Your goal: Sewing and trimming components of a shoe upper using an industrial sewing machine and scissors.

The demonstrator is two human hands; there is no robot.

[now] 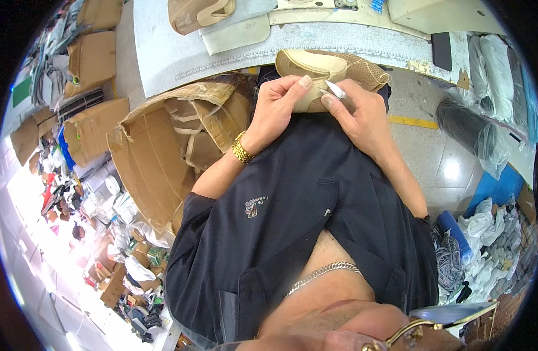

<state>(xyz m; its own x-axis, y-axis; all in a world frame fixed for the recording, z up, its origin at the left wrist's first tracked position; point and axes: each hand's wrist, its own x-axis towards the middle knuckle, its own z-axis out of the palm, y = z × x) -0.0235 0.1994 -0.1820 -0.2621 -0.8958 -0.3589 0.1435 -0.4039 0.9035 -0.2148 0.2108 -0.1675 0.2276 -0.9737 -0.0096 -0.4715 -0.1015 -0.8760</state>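
Head view, left hand point(279, 105) pinches beige mesh shoe upper point(330, 65), right hand point(362, 109) grips pointed silver-white blade point(335, 89), small lettering point(254, 206) on black cloth shirt point(304, 161), ruler-marked white worktable point(164, 47).

Cream and tan, netted at right, on the curved mesh shoe piece point(367, 71), far centre. Crisp white on the small pointed tool point(335, 89) there. Black, mostly plain, on the loose fabric shirt point(222, 251), near. Gold on the linked metal wristband point(241, 151), left. Brown on the open cardboard box point(149, 161), left. Speckled greyish white on the long flat worktable point(164, 41), far.
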